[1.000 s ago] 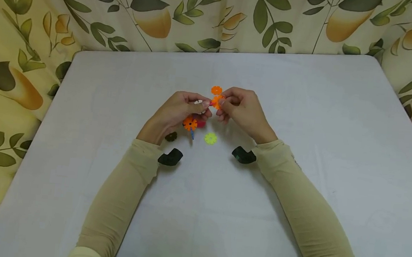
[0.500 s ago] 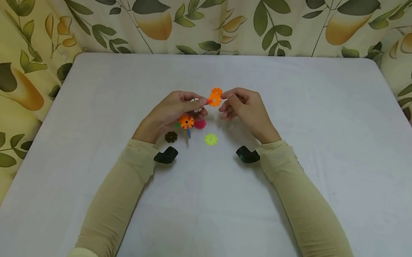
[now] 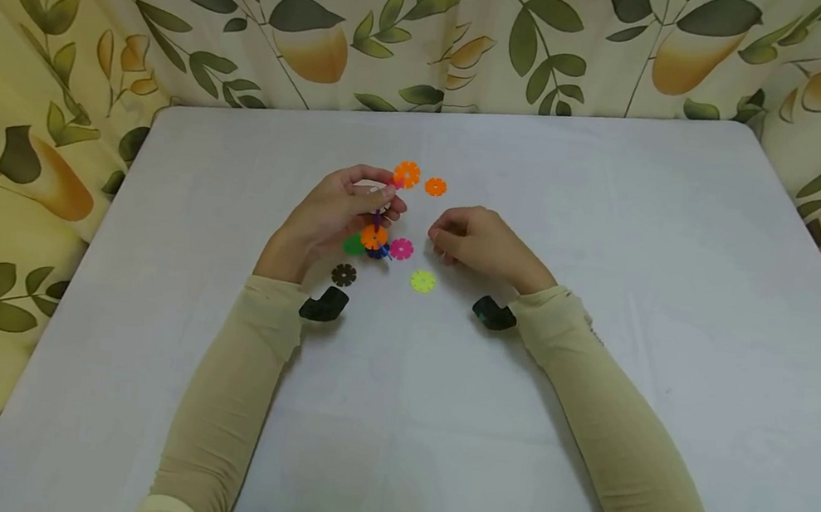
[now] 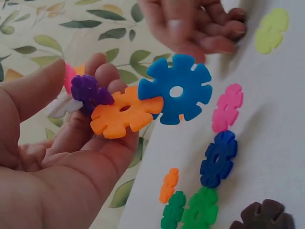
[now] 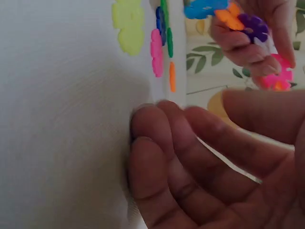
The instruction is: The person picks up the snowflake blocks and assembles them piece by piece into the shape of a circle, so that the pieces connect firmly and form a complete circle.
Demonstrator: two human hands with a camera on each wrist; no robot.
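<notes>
Left fingers (image 4: 106, 75) pinch linked discs (image 4: 114, 120), right fingers (image 5: 150, 169) curl loosely, and the head view's six-o'clock blue disc (image 4: 195, 93) could drop if loosely joined.

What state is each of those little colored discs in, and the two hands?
left hand: holding joined discs
joined discs: slotted together, off the table
right hand: fingers loosely curled, holding nothing visible
yellow disc: loose on the table
brown disc: loose on the table
loose orange disc: apart, on the table
loose pink disc: on the table
dark blue disc: on the table
green discs: on the table, linked or not unclear
</notes>
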